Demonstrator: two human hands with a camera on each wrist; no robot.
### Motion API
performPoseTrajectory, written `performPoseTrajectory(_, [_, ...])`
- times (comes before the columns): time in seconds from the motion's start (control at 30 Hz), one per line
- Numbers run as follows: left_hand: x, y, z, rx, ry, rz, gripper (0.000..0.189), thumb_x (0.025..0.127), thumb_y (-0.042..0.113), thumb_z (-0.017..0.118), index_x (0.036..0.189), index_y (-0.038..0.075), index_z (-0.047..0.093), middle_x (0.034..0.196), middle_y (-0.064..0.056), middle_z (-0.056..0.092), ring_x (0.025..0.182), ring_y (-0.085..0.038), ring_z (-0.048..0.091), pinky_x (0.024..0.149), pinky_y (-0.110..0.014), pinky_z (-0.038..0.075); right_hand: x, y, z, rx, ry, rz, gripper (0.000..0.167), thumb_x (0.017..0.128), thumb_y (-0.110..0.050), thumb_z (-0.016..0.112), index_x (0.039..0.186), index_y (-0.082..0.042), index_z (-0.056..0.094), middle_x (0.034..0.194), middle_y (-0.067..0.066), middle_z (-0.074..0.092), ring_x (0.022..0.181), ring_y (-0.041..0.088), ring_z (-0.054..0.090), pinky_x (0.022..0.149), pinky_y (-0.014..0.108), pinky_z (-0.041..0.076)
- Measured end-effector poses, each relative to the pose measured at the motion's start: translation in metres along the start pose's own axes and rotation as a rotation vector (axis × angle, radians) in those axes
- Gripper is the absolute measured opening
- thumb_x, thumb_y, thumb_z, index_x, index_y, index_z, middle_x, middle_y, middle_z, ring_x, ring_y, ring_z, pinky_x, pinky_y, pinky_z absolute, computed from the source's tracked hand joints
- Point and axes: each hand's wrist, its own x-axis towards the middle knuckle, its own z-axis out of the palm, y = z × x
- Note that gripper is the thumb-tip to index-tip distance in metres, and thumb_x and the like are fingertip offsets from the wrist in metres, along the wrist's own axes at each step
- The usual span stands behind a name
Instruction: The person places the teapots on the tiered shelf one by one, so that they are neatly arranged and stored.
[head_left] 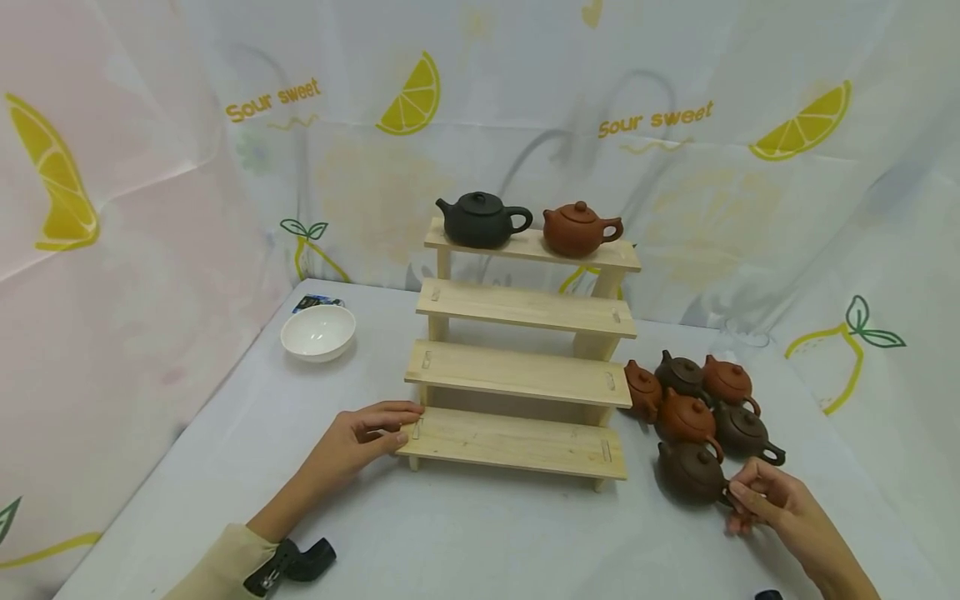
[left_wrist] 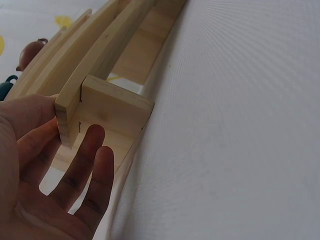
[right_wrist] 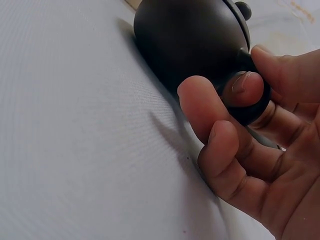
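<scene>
A stepped wooden display stand [head_left: 517,371] has several plank tiers. My left hand [head_left: 351,437] grips the left end of its lowest shelf [head_left: 510,439]. In the left wrist view, thumb and forefinger are at the board's end, with other fingers spread below it. At the right, my right hand [head_left: 776,502] pinches the handle [right_wrist: 261,107] of a dark brown teapot [head_left: 692,473], its forefinger through the loop and thumb on top. That teapot is at the front of a cluster. A black teapot [head_left: 480,223] and a reddish-brown teapot [head_left: 577,232] stand on the top shelf.
Several more teapots, reddish-brown [head_left: 685,417] and dark brown [head_left: 742,427], crowd together right of the stand. A white bowl [head_left: 318,335] sits at the back left, with a small dark packet [head_left: 315,301] behind it. Patterned cloth [head_left: 525,100] hangs around the white table [head_left: 480,542].
</scene>
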Motion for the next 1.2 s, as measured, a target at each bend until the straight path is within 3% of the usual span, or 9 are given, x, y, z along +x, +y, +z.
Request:
performPoseTrajectory(0.53, [0.0,0.002,-0.002,-0.004,0.002,-0.024,0.028,0.099,0.013,0.073,0.127,0.014,0.076,0.14,0.0,0.064,0.133,-0.013,0.054,0.094,-0.034,0.054,0.004,-0.004,0.004,0.032,0.01,-0.027,0.011,0.107,0.008,0.048,0.098,0.006,0.054,0.079,0.011,0.061,0.066,0.028,0.071,0.059,0.037,0.058])
performPoseTrajectory(0.93, [0.001,0.0,-0.002,-0.009,0.003,-0.017,0.028,0.099,0.012,0.073,0.126,0.015,0.077,0.14,0.001,0.064,0.133,-0.014,0.055,0.092,-0.034,0.054,0.009,-0.031,0.002,0.065,0.046,-0.112,0.016,0.105,0.014,0.046,0.099,0.005,0.057,0.081,0.01,0.062,0.067,0.026,0.07,0.06,0.036,0.058])
performPoseTrajectory(1.2, [0.001,-0.001,-0.001,-0.012,-0.002,-0.013,0.028,0.099,0.012,0.073,0.126,0.015,0.077,0.14,0.001,0.064,0.133,-0.014,0.054,0.091,-0.034,0.055,0.013,-0.047,0.001,-0.004,0.066,-0.111,0.014,0.105,0.012,0.049,0.098,0.003,0.057,0.08,0.009,0.06,0.065,0.027,0.07,0.061,0.035,0.058])
